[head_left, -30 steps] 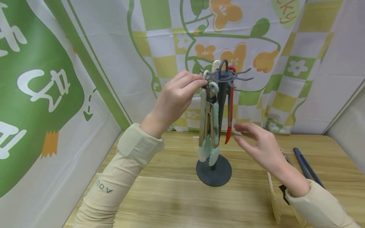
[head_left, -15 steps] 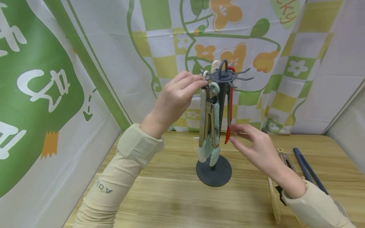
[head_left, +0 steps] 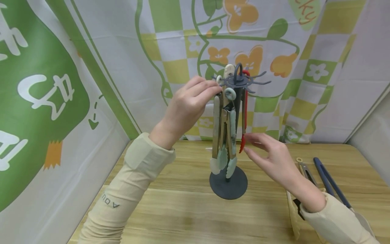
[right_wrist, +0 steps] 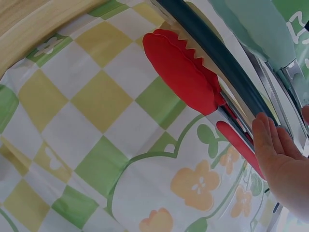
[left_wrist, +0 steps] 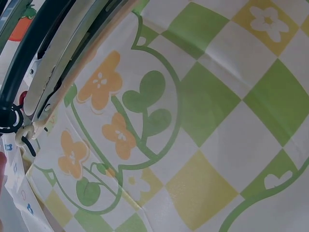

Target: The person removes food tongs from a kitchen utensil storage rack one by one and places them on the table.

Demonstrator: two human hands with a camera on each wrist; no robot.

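Note:
A dark rotating utensil stand [head_left: 228, 183] bears several hanging tongs. My left hand [head_left: 190, 105] is at its top left, fingertips at the upper end of pale grey-green tongs [head_left: 216, 128]; the thumb is hidden, and I cannot tell whether it pinches them. Mint tongs [head_left: 233, 135] hang by their ring in front, and cream tongs [head_left: 229, 72] show behind. My right hand [head_left: 274, 157] has its fingers loosely extended at the red head of the red tongs [head_left: 242, 144] on the stand's right side. In the right wrist view, the right hand's straight fingers [right_wrist: 270, 140] overlap the red tongs' handle.
On the wooden table [head_left: 182, 213] at the right lie blue tongs [head_left: 330, 179], tongs with a cream ring [head_left: 304, 167] and a cream wooden-looking utensil [head_left: 293, 213], partly under the right forearm. A patterned curtain [head_left: 170, 44] hangs close behind the stand.
My right hand has moved left to the red tongs, which have shifted slightly left. The stand's top has turned a little, bringing the mint tongs' ring rightward. My left hand has stayed in place.

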